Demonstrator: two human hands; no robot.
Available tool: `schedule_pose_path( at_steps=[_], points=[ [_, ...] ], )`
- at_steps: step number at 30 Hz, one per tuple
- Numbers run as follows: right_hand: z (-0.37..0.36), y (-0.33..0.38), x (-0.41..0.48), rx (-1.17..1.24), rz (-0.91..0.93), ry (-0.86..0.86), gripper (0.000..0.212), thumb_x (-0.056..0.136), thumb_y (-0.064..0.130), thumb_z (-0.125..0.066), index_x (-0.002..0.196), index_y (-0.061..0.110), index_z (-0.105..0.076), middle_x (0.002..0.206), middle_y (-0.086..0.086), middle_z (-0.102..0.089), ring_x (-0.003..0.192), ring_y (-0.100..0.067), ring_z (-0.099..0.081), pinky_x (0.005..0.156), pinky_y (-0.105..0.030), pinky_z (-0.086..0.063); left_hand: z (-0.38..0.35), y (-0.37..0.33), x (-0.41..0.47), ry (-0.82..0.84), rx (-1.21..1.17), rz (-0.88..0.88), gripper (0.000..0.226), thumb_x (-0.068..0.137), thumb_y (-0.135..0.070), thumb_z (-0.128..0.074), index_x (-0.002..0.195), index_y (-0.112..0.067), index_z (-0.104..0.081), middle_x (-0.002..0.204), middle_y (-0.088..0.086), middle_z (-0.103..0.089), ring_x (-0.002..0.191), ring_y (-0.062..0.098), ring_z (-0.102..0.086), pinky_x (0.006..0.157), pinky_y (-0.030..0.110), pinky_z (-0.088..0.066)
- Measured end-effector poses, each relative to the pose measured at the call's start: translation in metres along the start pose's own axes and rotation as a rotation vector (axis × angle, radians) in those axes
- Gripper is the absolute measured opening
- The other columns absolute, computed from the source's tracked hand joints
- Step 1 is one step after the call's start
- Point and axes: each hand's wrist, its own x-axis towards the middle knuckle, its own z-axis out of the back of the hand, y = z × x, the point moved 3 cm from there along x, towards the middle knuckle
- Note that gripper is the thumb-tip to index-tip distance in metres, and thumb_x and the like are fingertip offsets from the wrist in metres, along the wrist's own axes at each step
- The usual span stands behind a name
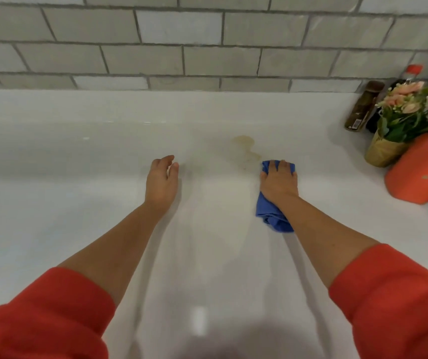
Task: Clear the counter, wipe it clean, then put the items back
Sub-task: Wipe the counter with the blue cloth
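Right hand [279, 181] pressed flat on crumpled blue cloth [272, 216], grip spread over it, pinning it to white glossy worktop [78, 203]. Pale yellow-brown stain [245, 147] just beyond the fingertips, at about 11 o'clock from the cloth, its long axis slanting 10 to 4. Right hand much nearer; short push forward and left probably enough. Left hand [161, 178] empty, loosely open, hovering or resting at 9 o'clock. Woven pot of pink flowers [399, 125], orange plastic container [422, 169], contents unseen, and dark bottles [363, 107] parked at 2 o'clock.
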Motion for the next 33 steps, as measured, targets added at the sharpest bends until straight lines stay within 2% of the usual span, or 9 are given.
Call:
schedule_pose_path(
  at_steps=[5,8,13,17,19,22,26,28,33],
  points=[
    [-0.016,0.063,-0.041,0.111,0.585,0.020,0.048,0.094,0.024,-0.030,0.127,-0.001,-0.053,0.130,-0.024,-0.053,0.122,-0.038,-0.049,0.105,-0.042,-0.036,-0.008,0.000,0.026,-0.026,0.049,0.023,0.039,0.100,-0.021,-0.036,0.134,-0.004,-0.046,0.136,0.015,-0.044,0.125,0.027,-0.045,0.103,0.025,-0.029],
    [-0.014,0.064,-0.068,0.177,0.781,0.149,0.041,0.101,0.019,-0.034,0.141,0.013,-0.042,0.151,-0.009,-0.032,0.139,-0.022,-0.031,0.114,-0.027,-0.016,-0.016,-0.004,0.044,-0.015,0.065,0.047,0.040,0.101,-0.021,-0.034,0.134,-0.003,-0.045,0.137,0.017,-0.043,0.126,0.029,-0.043,0.104,0.027,-0.028],
    [0.008,0.011,0.005,0.243,0.582,0.088,0.043,0.096,0.018,-0.033,0.135,0.010,-0.049,0.144,-0.013,-0.043,0.134,-0.025,-0.040,0.107,-0.025,-0.025,-0.025,0.005,0.053,-0.050,0.059,0.104,0.039,0.101,-0.026,-0.032,0.126,-0.004,-0.053,0.129,0.016,-0.046,0.117,0.029,-0.047,0.090,0.021,-0.029],
    [0.008,-0.014,0.064,0.115,0.213,0.110,0.050,0.099,0.008,-0.032,0.148,0.012,-0.024,0.156,-0.008,-0.020,0.142,-0.024,-0.023,0.114,-0.029,-0.017,-0.029,0.006,0.053,-0.076,0.048,0.087,0.039,0.101,-0.026,-0.030,0.122,-0.005,-0.055,0.124,0.015,-0.049,0.110,0.025,-0.048,0.084,0.016,-0.025],
    [0.002,0.007,0.056,0.128,0.226,0.048,0.050,0.096,0.006,-0.036,0.146,0.009,-0.027,0.153,-0.011,-0.025,0.140,-0.027,-0.025,0.113,-0.030,-0.019,-0.031,0.006,0.054,-0.072,0.061,0.076,0.039,0.101,-0.028,-0.029,0.119,-0.006,-0.056,0.120,0.015,-0.050,0.104,0.021,-0.047,0.083,0.017,-0.025],
    [-0.022,0.055,0.006,0.216,0.578,-0.002,0.044,0.081,-0.005,-0.046,0.124,-0.002,-0.056,0.130,-0.023,-0.053,0.121,-0.039,-0.050,0.103,-0.039,-0.037,-0.032,0.007,0.055,-0.055,0.095,0.064,0.040,0.101,-0.029,-0.028,0.119,-0.006,-0.056,0.119,0.016,-0.050,0.109,0.026,-0.048,0.084,0.019,-0.026],
    [-0.017,0.069,-0.031,0.291,0.789,0.105,0.049,0.085,-0.008,-0.044,0.131,0.004,-0.052,0.144,-0.015,-0.044,0.133,-0.026,-0.040,0.110,-0.024,-0.022,-0.031,0.008,0.055,-0.050,0.090,0.081,0.040,0.102,-0.027,-0.029,0.121,-0.005,-0.056,0.122,0.016,-0.050,0.113,0.028,-0.048,0.085,0.018,-0.025],
    [-0.005,0.048,-0.010,0.332,0.729,0.126,0.049,0.087,-0.008,-0.044,0.132,0.008,-0.052,0.143,-0.011,-0.045,0.132,-0.024,-0.043,0.103,-0.014,-0.021,-0.031,0.007,0.053,-0.050,0.091,0.089,0.040,0.101,-0.029,-0.029,0.123,-0.006,-0.055,0.124,0.014,-0.049,0.114,0.026,-0.047,0.085,0.017,-0.025],
    [0.006,-0.007,0.080,0.267,0.273,0.137,0.050,0.091,-0.003,-0.041,0.139,0.010,-0.042,0.143,-0.011,-0.042,0.131,-0.027,-0.041,0.104,-0.028,-0.031,-0.032,0.005,0.054,-0.069,0.076,0.100,0.040,0.101,-0.030,-0.030,0.122,-0.008,-0.055,0.123,0.012,-0.049,0.113,0.024,-0.047,0.088,0.018,-0.026]
  ],
)
